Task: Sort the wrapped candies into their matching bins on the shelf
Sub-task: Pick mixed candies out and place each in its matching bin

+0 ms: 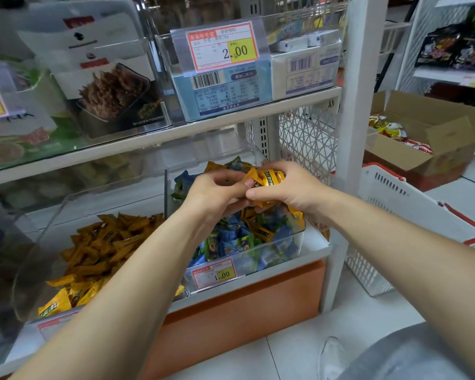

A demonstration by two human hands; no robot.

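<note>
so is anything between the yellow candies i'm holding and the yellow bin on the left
Only the clear divider wall between the two bins. The left hand and right hand hold the yellow candies over the mixed right bin; nothing else visible blocks the left bin.

Left hand [217, 187] and right hand [291, 190] meet out front, both bare arms stretched forward.
Right hand curls round a bunch of yellow wrapped candies [269, 178], thumb tucked in at the near side. Left hand, fingers curled, pinches the bunch's edge, and the two thumb tips sit close together.
</note>
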